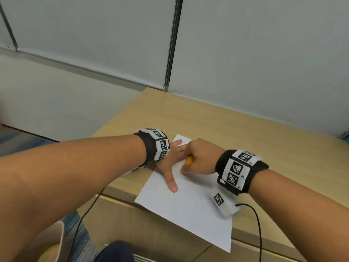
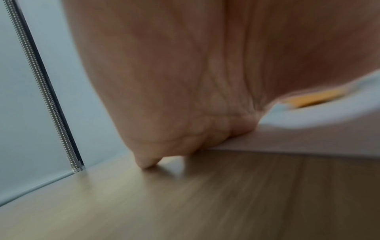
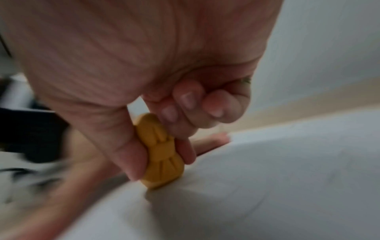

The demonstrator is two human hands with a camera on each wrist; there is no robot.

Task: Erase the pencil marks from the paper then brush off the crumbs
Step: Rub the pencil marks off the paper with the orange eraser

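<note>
A white sheet of paper (image 1: 188, 210) lies on the wooden desk (image 1: 245, 133), its near edge hanging over the desk front. My left hand (image 1: 171, 161) lies flat on the paper's left part, fingers spread and thumb stretched toward me. My right hand (image 1: 196, 157) pinches a yellow bow-shaped eraser (image 3: 160, 154) between thumb and fingers. The eraser's lower end presses on the paper (image 3: 287, 178). The eraser (image 1: 189, 160) shows as a small yellow patch in the head view. Faint pencil marks (image 1: 201, 197) remain near the sheet's middle. In the left wrist view the left hand (image 2: 185, 91) presses the paper (image 2: 308, 139) down.
Grey partition panels (image 1: 264, 53) stand behind the desk, with a metal strip (image 1: 172, 44) between them. Black cables (image 1: 258, 229) run off both wristbands over the desk front. Carpeted floor (image 1: 85, 242) lies below on the left.
</note>
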